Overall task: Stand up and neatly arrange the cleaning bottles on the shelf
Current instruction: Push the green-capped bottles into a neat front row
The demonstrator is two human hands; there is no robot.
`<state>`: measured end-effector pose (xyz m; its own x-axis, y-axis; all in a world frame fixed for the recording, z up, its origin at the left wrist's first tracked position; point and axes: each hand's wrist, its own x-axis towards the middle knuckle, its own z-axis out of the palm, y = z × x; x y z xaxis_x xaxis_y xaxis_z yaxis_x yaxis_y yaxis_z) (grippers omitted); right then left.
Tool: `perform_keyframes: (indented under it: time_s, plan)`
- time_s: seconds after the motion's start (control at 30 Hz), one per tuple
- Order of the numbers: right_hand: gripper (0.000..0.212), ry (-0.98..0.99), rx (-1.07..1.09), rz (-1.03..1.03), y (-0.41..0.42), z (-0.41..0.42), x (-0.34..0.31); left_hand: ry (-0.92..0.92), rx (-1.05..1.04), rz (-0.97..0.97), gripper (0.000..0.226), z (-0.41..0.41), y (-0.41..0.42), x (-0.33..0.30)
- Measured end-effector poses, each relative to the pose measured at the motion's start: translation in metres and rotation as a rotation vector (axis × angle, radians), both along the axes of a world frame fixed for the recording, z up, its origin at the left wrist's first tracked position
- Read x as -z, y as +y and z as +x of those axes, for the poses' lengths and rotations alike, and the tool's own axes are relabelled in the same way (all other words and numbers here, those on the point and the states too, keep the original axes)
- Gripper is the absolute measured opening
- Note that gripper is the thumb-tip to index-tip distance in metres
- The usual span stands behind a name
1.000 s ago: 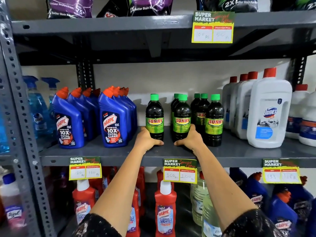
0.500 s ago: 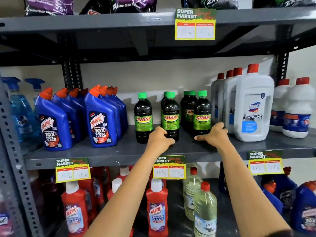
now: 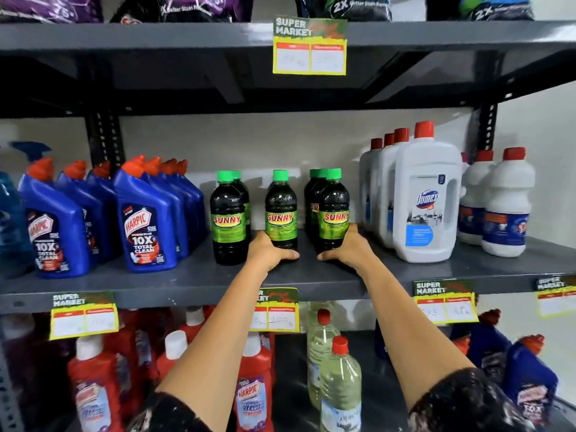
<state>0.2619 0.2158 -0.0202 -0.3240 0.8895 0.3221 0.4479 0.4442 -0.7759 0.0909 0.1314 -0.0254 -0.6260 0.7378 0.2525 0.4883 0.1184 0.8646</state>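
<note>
Dark Sunny bottles with green caps stand upright in three short rows on the grey middle shelf [image 3: 187, 279]. My left hand [image 3: 269, 252] wraps the base of the middle front Sunny bottle [image 3: 280, 208]. My right hand [image 3: 349, 249] cups the base of the right front Sunny bottle [image 3: 334, 208], which has others behind it. The left front Sunny bottle [image 3: 228, 218] stands apart from both hands. Each row sits a gap away from its neighbour.
Blue Harpic bottles [image 3: 145, 219] fill the shelf's left side; white Domex jugs [image 3: 427, 198] and smaller white bottles [image 3: 505, 204] stand at the right. Red Harpic bottles [image 3: 254, 391] and clear bottles [image 3: 339, 391] are on the shelf below. Price tags [image 3: 310, 46] hang on the shelf edges.
Both hands shifted right along the shelf, from the left two rows to the middle and right rows. The Sunny rows now stand farther apart. The camera moved closer.
</note>
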Motion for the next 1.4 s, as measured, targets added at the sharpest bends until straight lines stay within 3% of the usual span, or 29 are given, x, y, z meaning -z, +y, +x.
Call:
perform_keyframes:
  time_s: [0.63,0.73,0.87,0.93,1.0,1.1,1.23,1.4]
  plan:
    - [0.087,-0.100,0.073,-0.017,-0.003,-0.005,0.000,0.068,0.010,-0.074,0.095,0.006,-0.006,-0.005]
    - [0.083,-0.146,0.127,0.007,-0.012,-0.005,0.001,0.121,-0.039,-0.122,0.098,0.017,-0.009,-0.007]
    - [0.078,-0.180,0.163,0.015,-0.030,0.006,0.003,0.056,-0.113,-0.155,0.099,0.047,-0.018,-0.007]
    - [0.070,-0.229,0.149,0.032,-0.037,0.023,0.002,0.183,-0.203,-0.174,0.097,0.066,-0.029,-0.006]
    - [0.045,-0.258,0.082,0.064,-0.040,0.045,-0.003,0.425,-0.316,-0.112,0.089,0.087,-0.040,-0.004]
    - [0.020,-0.221,0.071,0.081,-0.032,0.086,-0.012,0.581,-0.158,0.126,0.075,0.125,-0.029,-0.010]
    - [0.007,-0.101,0.167,0.089,-0.012,0.145,-0.021,0.362,0.253,0.149,0.073,0.184,0.024,-0.016]
    - [0.023,-0.056,0.313,0.144,0.030,0.225,-0.015,-0.078,0.360,0.148,0.083,0.220,0.088,-0.008]
